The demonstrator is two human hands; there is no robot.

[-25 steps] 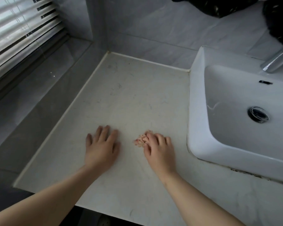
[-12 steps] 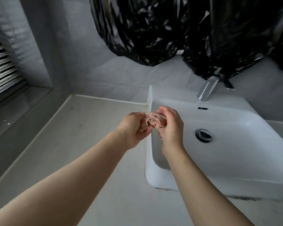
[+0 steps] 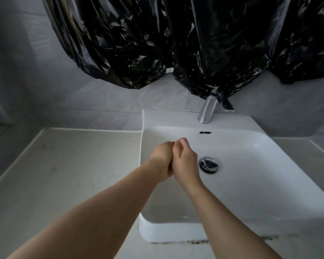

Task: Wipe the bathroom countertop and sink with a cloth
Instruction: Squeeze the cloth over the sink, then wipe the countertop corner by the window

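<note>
Left hand [image 3: 162, 159]: clenching into a fist over the left part of the basin, knuckles pressing against the other fist
Right hand [image 3: 185, 161]: also clenching tight, thumb side up, touching the left hand along the fingers
Cloth: not showing anywhere; it is lying neither on the counter nor in the bowl, so I am judging it to be balled up inside the two fists, though which fist is holding more of it I cannot tell
Why held there: the fists are hanging above the ceramic vessel sink [image 3: 176, 116], not the counter, which is reading as squeezing the cloth so that any drips are falling into the bowl and running toward the chrome drain plug [image 3: 209, 164] just to the right
Chrome faucet [image 3: 207, 111]: standing behind the hands with its spout pointing into the bowl; no water is showing
Edges: the sink's left wall is rising above the pale stone countertop [image 3: 64, 174], so a wipe is having to climb that rim; the counter's back and left borders are meeting the grey tiled wall [image 3: 45, 90] at a raised seam
Open room: the counter on the left is offering a wide flat run for long strokes; the bowl is giving sloping sides around the drain
Overhead: crumpled black plastic sheeting [image 3: 176, 43] is hanging low, brushing the top of the faucet and crowding any reach toward the back wall
</note>
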